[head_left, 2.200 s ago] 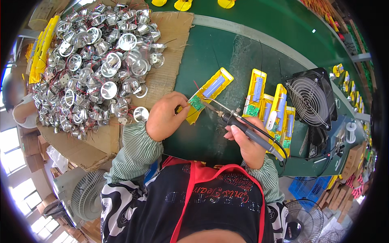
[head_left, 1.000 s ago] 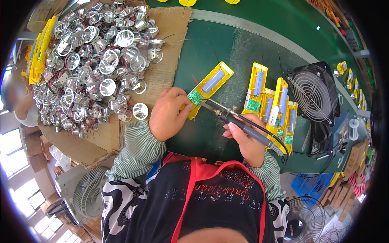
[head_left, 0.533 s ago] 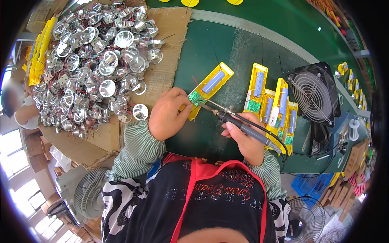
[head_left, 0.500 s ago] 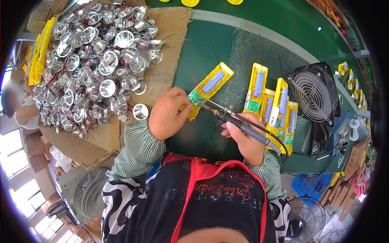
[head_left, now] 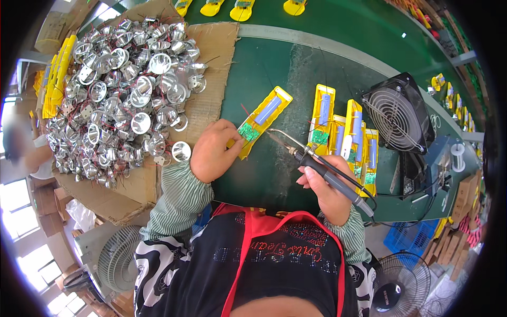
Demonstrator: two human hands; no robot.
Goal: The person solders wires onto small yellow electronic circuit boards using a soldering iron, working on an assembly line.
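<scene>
My left hand pinches the lower end of a long yellow plastic casing lying on the green felt-like desk, fingers pressed on the edge beside its small green circuit board. My right hand is curled tight around a black soldering iron, whose thin metal tip rests just beside that board. More yellow casings lie nearby, next to a black wire-grilled fan. Shiny silver cone reflectors heap on brown cardboard.
</scene>
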